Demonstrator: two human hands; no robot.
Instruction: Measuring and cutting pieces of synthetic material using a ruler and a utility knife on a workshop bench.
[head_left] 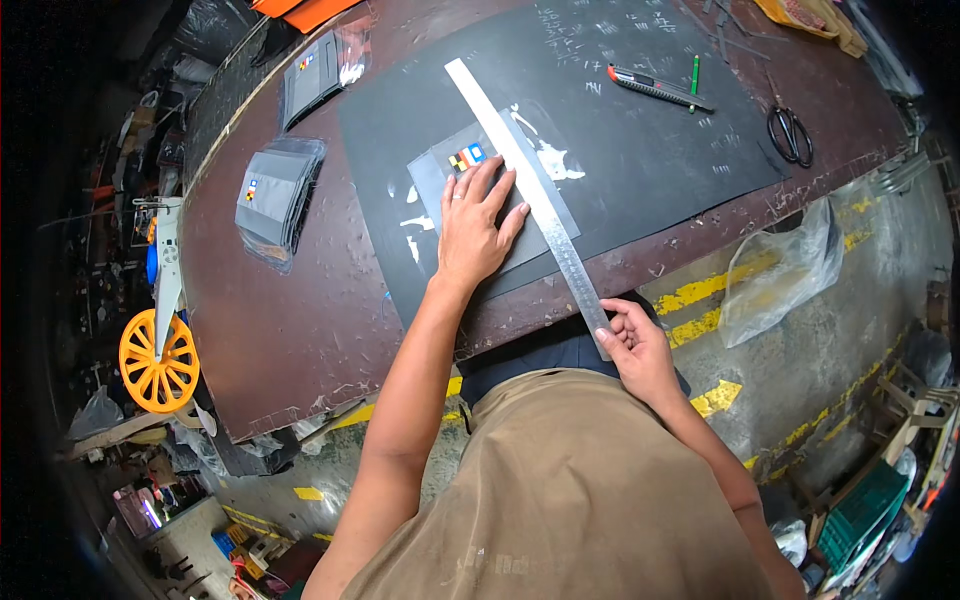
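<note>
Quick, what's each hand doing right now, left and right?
Left hand: open, pressed flat on the grey fabric piece beside the ruler.
Right hand: closed on the near end of the metal ruler.

Steel ruler [530, 190]: brushed metal, dull sheen. Cutting mat [640, 150]: matt black, chalk-scuffed. Grey patch [440, 175]: probably woven cloth, matt. Workbench [290, 320]: worn brown wood, scratched. Plastic bag [780, 270]: clear, crinkled, glossy.
</note>
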